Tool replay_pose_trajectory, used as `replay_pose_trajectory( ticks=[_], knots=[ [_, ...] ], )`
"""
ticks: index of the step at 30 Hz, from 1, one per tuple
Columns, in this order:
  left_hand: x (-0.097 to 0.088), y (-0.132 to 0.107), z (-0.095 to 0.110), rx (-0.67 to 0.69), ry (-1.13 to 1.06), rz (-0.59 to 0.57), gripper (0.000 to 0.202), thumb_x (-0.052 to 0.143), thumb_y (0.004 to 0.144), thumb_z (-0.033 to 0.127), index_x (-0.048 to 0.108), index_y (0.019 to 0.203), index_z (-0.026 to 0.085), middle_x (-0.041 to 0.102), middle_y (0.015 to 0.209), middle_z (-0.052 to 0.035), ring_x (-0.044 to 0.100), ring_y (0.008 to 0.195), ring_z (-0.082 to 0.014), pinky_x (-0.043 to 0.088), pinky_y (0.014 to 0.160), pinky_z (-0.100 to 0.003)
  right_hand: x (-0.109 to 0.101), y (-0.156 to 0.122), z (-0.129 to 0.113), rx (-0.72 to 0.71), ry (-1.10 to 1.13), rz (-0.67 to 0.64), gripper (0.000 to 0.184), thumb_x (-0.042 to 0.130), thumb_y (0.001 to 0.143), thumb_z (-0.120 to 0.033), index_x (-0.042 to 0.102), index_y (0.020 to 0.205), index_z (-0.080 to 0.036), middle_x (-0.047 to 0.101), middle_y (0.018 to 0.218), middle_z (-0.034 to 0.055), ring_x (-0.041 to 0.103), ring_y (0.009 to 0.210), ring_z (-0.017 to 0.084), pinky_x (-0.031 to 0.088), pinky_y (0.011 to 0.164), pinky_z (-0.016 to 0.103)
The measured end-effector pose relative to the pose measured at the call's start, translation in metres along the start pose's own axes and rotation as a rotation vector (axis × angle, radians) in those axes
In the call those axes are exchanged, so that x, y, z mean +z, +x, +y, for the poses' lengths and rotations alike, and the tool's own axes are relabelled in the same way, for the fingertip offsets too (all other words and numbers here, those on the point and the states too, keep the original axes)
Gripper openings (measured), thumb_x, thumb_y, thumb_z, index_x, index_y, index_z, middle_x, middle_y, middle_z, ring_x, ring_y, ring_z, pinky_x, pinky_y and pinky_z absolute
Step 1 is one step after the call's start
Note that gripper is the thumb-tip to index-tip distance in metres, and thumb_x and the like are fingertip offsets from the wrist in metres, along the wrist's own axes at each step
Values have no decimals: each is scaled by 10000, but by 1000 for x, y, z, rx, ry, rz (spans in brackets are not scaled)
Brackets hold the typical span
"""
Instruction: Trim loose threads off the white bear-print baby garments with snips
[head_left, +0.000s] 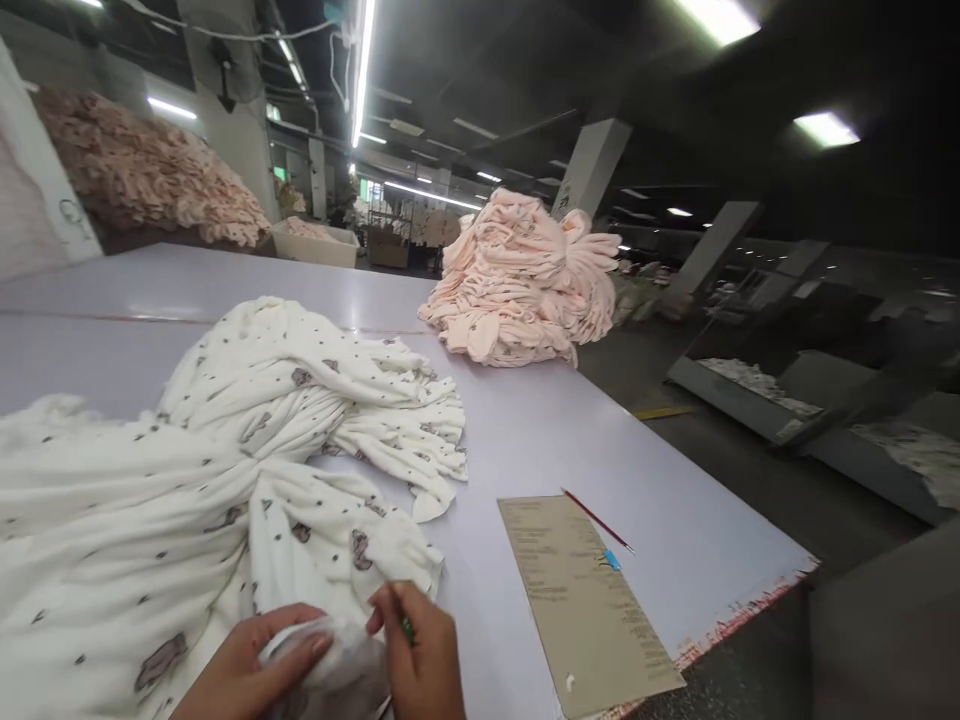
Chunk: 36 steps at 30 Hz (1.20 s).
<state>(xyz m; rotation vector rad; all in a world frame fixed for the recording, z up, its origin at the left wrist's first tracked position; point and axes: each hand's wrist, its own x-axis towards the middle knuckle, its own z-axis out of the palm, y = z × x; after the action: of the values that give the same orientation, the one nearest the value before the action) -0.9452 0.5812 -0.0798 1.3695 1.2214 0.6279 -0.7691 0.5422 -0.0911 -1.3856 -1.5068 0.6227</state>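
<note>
My left hand (259, 665) pinches a thin, whitish, crumpled bag-like piece (341, 665) at the bottom of the view. On its other side my right hand (421, 655) is closed, fingers curled in. A small green bit (407, 630) shows between those fingers; what it belongs to is hidden. Just beyond both hands lies white fabric (292, 420) printed with dark dots and greyish-purple figures, gathered into bunches. To the right of my right hand, a brown card with printed lines (581, 590) lies flat on the table.
A dark red pencil (598, 520) and a blue clip (612, 559) are by the card. A pile of pink fabric (517, 285) stands on the pale table (517, 420) near its right edge. Bins of cloth (750, 390) stand right of the table; more pink fabric (150, 170) is heaped back left.
</note>
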Motion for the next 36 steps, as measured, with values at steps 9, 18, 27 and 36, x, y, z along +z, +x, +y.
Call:
replay_pose_trajectory(
  ticks=[9, 18, 27, 36],
  knots=[
    [4, -2, 10, -154, -276, 23, 407, 705, 601, 573, 702, 699, 178, 637, 579, -3, 543, 568, -164, 467, 522, -210, 11, -9, -5, 155, 175, -40, 193, 575, 777, -359, 600, 857, -185, 555, 674, -9, 528, 608, 150, 399, 579, 218],
    [11, -4, 2, -110, -254, -71, 370, 696, 666, 513, 709, 750, 153, 679, 629, 2, 538, 589, -134, 414, 570, -180, 7, 1, -7, 314, 358, -135, 334, 488, 854, -473, 462, 687, -185, 414, 602, -36, 409, 594, 126, 346, 568, 217],
    [4, -6, 20, -235, -300, 14, 426, 677, 620, 587, 699, 719, 174, 661, 623, -8, 557, 637, -182, 477, 582, -226, 6, -19, 11, 3, -81, -122, 318, 429, 878, -471, 601, 853, -204, 610, 688, 14, 569, 594, 164, 386, 540, 220],
    [2, -8, 18, -187, -264, -86, 415, 679, 663, 553, 705, 764, 151, 699, 710, -18, 595, 712, -186, 483, 659, -223, 6, -15, 0, -61, -378, -214, 279, 412, 912, -419, 587, 845, -211, 630, 613, 5, 603, 547, 195, 315, 500, 244]
  ],
)
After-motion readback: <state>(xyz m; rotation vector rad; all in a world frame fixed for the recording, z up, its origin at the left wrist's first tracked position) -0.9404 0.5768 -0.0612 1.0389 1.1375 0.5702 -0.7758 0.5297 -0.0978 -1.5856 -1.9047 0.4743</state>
